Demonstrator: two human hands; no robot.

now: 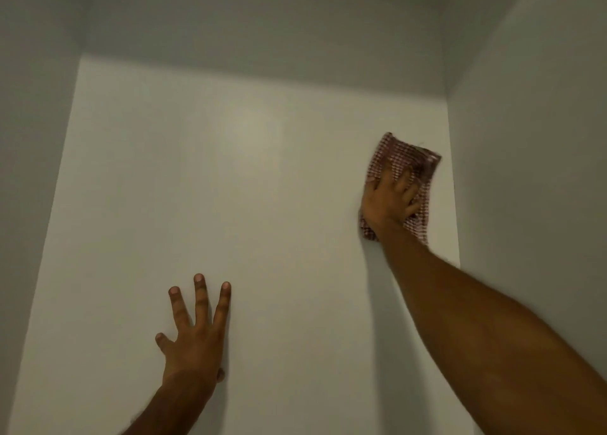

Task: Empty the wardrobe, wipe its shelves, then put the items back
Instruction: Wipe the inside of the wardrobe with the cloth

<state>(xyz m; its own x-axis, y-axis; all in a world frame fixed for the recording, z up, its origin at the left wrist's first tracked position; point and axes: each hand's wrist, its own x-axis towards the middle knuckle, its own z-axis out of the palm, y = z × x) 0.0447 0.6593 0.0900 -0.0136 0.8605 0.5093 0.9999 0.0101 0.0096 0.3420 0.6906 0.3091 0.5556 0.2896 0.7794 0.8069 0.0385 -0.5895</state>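
Inside the wardrobe compartment, head view: white shelf [256, 205] fills most of the frame, bounded by a back wall [262, 40] at top, a left side wall [29, 139] and a right side wall [532, 139]. All surfaces plain white to grey. No brand, label or writing legible anywhere, neither on the panels nor on the cloth.

Cloth [399, 159]: red-and-white checked weave, lying flat on the shelf toward the far right, near the right side wall but not visibly touching it. Far edge slightly blurred.

Right hand [389, 198]: palm down on the near part of the cloth, fingers spread and mostly straight, pressing it against the shelf. Fingers not curled round the fabric as far as can be seen. Cloth shows beyond the fingertips and on both sides of the wrist. Bare forearm runs in from the lower right corner and covers part of the shelf's right edge.

Left hand [195, 333]: flat on the bare shelf, near front, left of centre, fingers straight and splayed apart, holding nothing. Thumb mostly hidden under the palm edge. Well apart from the cloth and the right hand.

Faint shadow falls on the shelf beside the right forearm.
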